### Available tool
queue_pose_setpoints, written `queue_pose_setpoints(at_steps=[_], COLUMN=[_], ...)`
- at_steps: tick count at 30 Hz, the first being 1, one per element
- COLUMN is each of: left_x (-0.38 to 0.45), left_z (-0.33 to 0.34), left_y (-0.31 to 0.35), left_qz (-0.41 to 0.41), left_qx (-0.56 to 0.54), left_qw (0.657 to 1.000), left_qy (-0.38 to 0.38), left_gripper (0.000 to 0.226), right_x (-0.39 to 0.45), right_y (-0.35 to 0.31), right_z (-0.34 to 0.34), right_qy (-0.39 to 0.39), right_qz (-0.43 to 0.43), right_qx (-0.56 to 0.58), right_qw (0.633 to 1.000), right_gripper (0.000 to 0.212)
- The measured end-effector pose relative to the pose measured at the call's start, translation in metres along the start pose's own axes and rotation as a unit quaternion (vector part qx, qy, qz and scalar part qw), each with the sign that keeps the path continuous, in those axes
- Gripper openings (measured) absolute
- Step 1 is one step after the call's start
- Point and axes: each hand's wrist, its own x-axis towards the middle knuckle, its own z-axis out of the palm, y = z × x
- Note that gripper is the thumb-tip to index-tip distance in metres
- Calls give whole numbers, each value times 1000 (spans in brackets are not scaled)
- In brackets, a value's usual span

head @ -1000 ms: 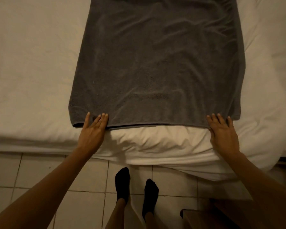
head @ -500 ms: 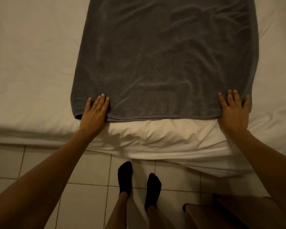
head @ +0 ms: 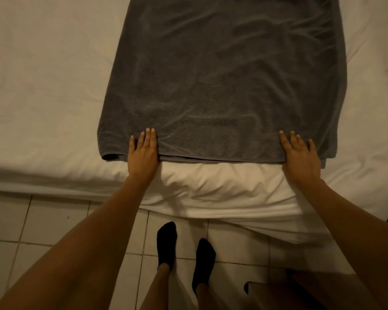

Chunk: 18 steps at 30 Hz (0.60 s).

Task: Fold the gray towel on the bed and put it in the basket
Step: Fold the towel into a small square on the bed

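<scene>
Your left hand (head: 142,156) and right hand (head: 300,156) lie flat, gripping nothing, on the gray towel (head: 222,81); pushing may ruck its near hem.

Premises: domestic bedroom, viewed from the foot or side of a bed.

A bed (head: 43,90) dressed in a plain white sheet, creased and hanging loose over the mattress edge, fills most of the view. A gray towel (head: 222,74) lies spread flat on the sheet, its near hem close to the mattress edge. The floor (head: 43,224) is pale square tile with visible grout lines, meeting the bed base directly. A person stands on the tile in black ankle socks (head: 166,240), no shoes, consistent with a private living space. Lighting is dim and warm. A dark wooden furniture piece (head: 276,294) sits at lower right; its type cannot be determined.
</scene>
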Motion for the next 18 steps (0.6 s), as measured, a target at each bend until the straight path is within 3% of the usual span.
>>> queue_pose_setpoints(at_steps=[18], left_x=[-20], left_z=[-12], left_y=[-66], left_qz=[76], left_qx=[-71], left_qw=[994], left_qy=[28], left_gripper=[63], right_x=[-36], right_y=[4], right_z=[-31], right_qy=[-1], right_qz=[43], right_qx=[-62], right_qw=[997], right_gripper=[58])
